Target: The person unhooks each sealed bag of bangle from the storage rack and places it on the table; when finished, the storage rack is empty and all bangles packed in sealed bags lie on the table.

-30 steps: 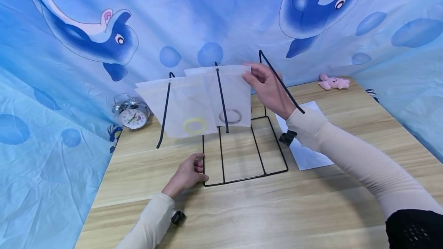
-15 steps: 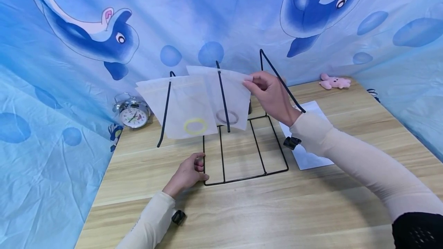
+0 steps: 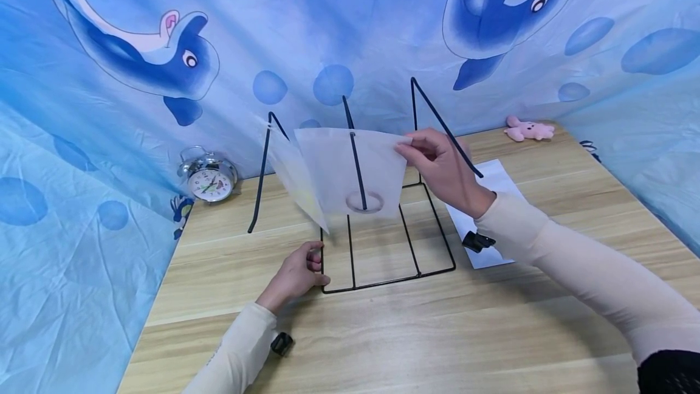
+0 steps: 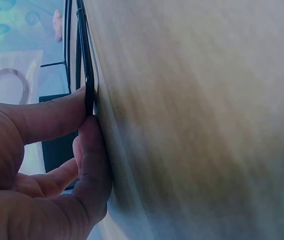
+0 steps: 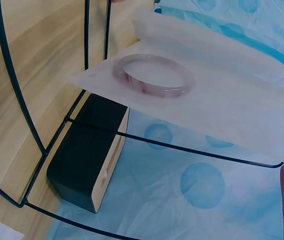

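Observation:
A black wire display rack [image 3: 383, 283] with raised hooks stands on the table. My left hand [image 3: 295, 272] pinches the left front edge of its base wire between thumb and finger. My right hand [image 3: 440, 166] pinches the upper right corner of a translucent frosted bag [image 3: 328, 163], which hangs on the middle hook. Through that bag shows a pale purplish bangle [image 5: 154, 90]. To its left a second frosted bag [image 3: 290, 166] hangs from the left hook, seen nearly edge-on, its yellow ring-shaped item [image 3: 310, 202] blurred.
An alarm clock [image 3: 209, 178] stands at the back left, a pink plush toy [image 3: 529, 130] at the back right. White paper [image 3: 487, 236] lies right of the rack. Behind the rack, the right wrist view shows a black box [image 5: 77, 155]. A blue dolphin-print curtain [image 3: 372, 29] surrounds the table.
My right hand has come nearer and slightly right and down, drawing the bag with the purplish bangle forward along the middle hook. The left bag has swung edge-on. My left hand stays put.

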`<state>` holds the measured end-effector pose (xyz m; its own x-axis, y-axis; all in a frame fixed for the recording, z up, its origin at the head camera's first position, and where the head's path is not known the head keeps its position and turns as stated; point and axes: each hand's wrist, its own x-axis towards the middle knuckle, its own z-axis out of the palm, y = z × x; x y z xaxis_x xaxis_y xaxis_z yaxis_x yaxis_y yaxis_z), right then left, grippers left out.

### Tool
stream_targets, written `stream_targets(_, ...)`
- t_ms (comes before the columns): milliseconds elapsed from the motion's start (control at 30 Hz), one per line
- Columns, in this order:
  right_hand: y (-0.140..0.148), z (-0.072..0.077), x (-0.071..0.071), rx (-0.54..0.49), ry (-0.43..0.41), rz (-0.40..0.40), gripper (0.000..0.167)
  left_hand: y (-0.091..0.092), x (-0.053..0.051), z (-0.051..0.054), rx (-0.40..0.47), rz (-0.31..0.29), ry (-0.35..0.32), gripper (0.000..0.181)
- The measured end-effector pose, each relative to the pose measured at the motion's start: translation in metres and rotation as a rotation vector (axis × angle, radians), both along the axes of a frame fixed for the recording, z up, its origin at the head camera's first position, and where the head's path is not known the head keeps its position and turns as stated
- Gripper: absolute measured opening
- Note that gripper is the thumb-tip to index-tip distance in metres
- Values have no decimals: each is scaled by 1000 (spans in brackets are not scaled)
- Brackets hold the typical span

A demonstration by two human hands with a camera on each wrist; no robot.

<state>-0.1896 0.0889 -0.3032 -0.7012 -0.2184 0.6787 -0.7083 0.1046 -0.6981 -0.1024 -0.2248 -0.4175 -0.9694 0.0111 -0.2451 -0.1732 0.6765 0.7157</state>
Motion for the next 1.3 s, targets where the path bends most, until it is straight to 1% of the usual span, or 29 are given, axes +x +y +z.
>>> stream_targets(133, 4, -1, 8, -7, -6, 13, 13, 0, 1, -1, 9, 0, 12, 74)
stream_targets(400, 7, -1, 22, -16, 61, -19, 16, -1, 1, -2, 23, 5, 7, 74)
stream_targets(467, 8, -2, 26, -24, 60, -11, 16, -1, 1, -2, 22, 12, -3, 75)
stream_targets(600, 11, -2, 35, -60, 46, 34, 18, -1, 0, -2, 19, 13, -13, 76)
stream_targets(767, 15, -2, 43, -124, 41, 123, 24, -1, -1, -1, 14, 5, -6, 73)
stream_targets(867, 17, -2, 48, -152, 31, 169, 26, -1, -1, 0, -4, -4, -2, 58)
stream_targets(967, 19, -3, 54, -161, 29, 196, 26, -2, 0, 1, -27, -9, -4, 42)
stream_targets(1067, 21, -4, 58, -161, 39, 205, 24, -3, 1, 3, -37, -19, 1, 37)
stream_targets(1100, 22, -4, 59, -158, 45, 202, 22, -3, 1, 3, -38, -24, 6, 36)
stream_targets(1167, 22, -5, 61, -185, 55, 227, 17, -4, 2, 3, -54, -43, 29, 34)
stream_targets(1233, 22, -4, 63, -215, 78, 266, 13, -5, 3, 3, -83, -68, 61, 31)
stream_targets(1300, 21, -3, 65, -253, 100, 321, 13, -5, 4, 3, -115, -97, 101, 27)
